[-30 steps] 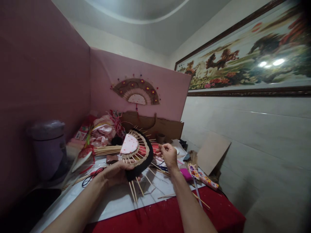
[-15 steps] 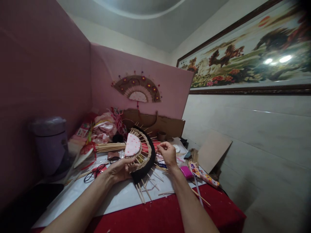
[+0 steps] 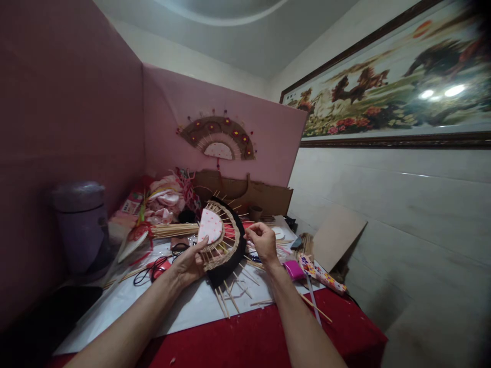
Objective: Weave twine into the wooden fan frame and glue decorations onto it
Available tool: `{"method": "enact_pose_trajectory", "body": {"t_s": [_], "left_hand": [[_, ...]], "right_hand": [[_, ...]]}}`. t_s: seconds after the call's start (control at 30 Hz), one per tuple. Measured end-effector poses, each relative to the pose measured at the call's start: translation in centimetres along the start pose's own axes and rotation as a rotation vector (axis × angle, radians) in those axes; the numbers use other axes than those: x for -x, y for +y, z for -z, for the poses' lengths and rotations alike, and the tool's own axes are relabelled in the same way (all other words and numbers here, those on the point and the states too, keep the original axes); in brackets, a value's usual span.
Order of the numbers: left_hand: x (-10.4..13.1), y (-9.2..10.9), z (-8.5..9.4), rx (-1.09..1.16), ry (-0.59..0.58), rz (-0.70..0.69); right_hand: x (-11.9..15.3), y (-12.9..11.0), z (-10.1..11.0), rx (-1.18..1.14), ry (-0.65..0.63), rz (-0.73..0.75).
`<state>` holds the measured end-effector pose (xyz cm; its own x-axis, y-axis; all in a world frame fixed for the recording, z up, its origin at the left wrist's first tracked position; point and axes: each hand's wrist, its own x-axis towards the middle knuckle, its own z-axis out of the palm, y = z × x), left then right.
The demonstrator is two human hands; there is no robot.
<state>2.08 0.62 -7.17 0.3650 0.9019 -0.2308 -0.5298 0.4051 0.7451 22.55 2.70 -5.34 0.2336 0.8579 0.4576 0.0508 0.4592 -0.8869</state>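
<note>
A handmade fan (image 3: 235, 240) is tilted on its side above the table, with a spotted pink-white half-round centre (image 3: 210, 226), thin wooden sticks, a braided cord band and a black outer band. My left hand (image 3: 191, 262) grips its lower left part, thumb on the front and fingers behind. At the black band's right edge is my right hand (image 3: 262, 241), thumb and forefinger pinched together. Whatever lies between those fingertips is too small to make out. Stick ends poke out past the black band.
Behind, a finished-looking fan (image 3: 218, 138) hangs on a pink board. Bundled sticks (image 3: 174, 231), pink fabric (image 3: 166, 194) and a black cord (image 3: 151, 271) lie left. At right are a magenta packet (image 3: 293, 271) and a flower-patterned glue gun (image 3: 322, 276). A lidded purple bin (image 3: 79, 230) stands far left.
My left thumb has come up onto the front of the fan, near the spotted centre. My right hand has shifted slightly left, still pinched at the black band's edge.
</note>
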Motion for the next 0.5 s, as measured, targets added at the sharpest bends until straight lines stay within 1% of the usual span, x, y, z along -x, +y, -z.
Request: {"method": "enact_pose_trajectory", "body": {"t_s": [0.1, 0.17, 0.27, 0.33, 0.4, 0.5], "left_hand": [[0.11, 0.58, 0.16, -0.112, 0.007, 0.101], [0.09, 0.87, 0.25, -0.17, 0.065, 0.123], [-0.09, 1.0, 0.12, -0.208, 0.185, 0.025], [-0.16, 0.94, -0.13, -0.213, 0.231, -0.051], [-0.11, 0.87, -0.41, -0.193, 0.249, -0.106], [0.03, 0.77, -0.68, -0.14, 0.23, -0.147]], "right_hand": [[0.09, -0.12, -0.07, 0.007, -0.005, -0.01], [0.11, -0.17, -0.07, 0.016, -0.005, -0.016], [0.1, -0.2, -0.05, 0.025, 0.001, -0.004], [0.1, -0.18, -0.06, 0.029, 0.0, 0.012], [0.11, -0.15, -0.09, 0.028, -0.001, 0.022], [0.15, -0.12, -0.19, 0.023, -0.004, 0.027]]}}
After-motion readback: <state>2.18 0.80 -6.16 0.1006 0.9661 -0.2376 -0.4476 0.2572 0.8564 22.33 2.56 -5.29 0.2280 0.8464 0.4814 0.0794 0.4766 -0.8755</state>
